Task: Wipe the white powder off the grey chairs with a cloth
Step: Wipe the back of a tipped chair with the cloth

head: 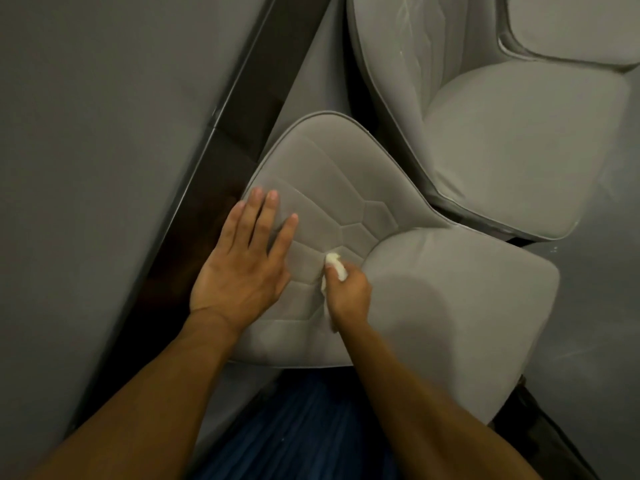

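From my feed: the near chair (450, 323) is grey, w/ a soft, velvety nap. Its backrest is quilted in hexagon stitching, a raised piped seam runs round the rim, and the seat pad is plain and rounded at the corners.

My left hand (242, 268) lies flat on the backrest, fingers straight and a bit spread, gripping nothing. My right hand (348, 294) is curled round a small white cloth (337, 266), bunched up. One end pokes past the fingertips and presses on the stitched fabric just where backrest meets seat. The hands are near each other but not touching. Some of the stitch lines on this backrest look pale.

A 2nd chair (519, 150), same fabric and shape, sits just beyond, its seat edge close beside the near one's backrest. White powder (408, 39) shows faintly along its backrest stitching and on the seam. Part of a 3rd chair (571, 26) shows in the top-right corner.

To the left is a flat grey counter (86, 150), matte, w/ a dark glossy edge (221, 161) running diagonally past the chair backs. The floor (595, 323) on the right is smooth grey, w/ a few white specks by the 2nd chair's seat corner. Between my forearms at the bottom is dark blue ribbed fabric (304, 427); can't tell what it is. The light is dim overall.
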Available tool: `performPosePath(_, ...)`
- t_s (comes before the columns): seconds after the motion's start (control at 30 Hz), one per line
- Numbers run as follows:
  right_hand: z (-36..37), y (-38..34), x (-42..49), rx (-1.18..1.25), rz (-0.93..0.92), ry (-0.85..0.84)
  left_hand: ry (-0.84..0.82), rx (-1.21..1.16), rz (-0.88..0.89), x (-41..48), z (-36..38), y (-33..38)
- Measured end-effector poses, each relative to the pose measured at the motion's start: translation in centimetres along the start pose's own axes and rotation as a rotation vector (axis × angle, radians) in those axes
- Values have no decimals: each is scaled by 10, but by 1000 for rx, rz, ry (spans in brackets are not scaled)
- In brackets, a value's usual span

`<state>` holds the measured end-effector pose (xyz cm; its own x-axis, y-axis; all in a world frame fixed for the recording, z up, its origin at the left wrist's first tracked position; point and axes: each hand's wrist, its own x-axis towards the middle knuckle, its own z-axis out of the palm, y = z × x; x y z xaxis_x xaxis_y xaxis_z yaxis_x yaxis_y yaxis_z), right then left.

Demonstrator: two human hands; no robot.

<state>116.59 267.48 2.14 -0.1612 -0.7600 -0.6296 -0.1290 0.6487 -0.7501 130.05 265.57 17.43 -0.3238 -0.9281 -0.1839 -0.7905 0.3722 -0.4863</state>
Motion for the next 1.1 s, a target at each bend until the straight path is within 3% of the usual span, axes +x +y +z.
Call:
performPosePath(0.17, 1, -52, -6, 159, -278, 64, -2, 1, -1, 0, -1, -1)
performPosePath(0.23, 9, -54, 2, 149, -302, 72, -10, 3, 0, 0, -1, 0)
performPosePath(0.4, 5, -29, 38, 143, 216, 84, -17, -14, -1, 0, 0, 0)
performPosePath(0.6, 3, -80, 26, 336, -128, 149, -12, -12, 2, 1, -1, 0)
performPosePath(0.7, 8, -94, 36, 370, -196, 228, -17, -5, 3, 0, 0, 0)
performPosePath(0.77, 11, -73, 50, 316, -126, 257, -10, -9, -3, -1, -1, 0)
performPosePath(0.9, 5, -1, 59, 199, 260, 140, -9, -21, -7, -1, -2, 0)
performPosePath(1.0, -2, 14, 15, 107, 28, 85, -21, -21, -2, -1, -1, 2)
performPosePath(1.1, 3, 39, -44, -34, -207, -133, -27, -9, 1, -1, -1, 1)
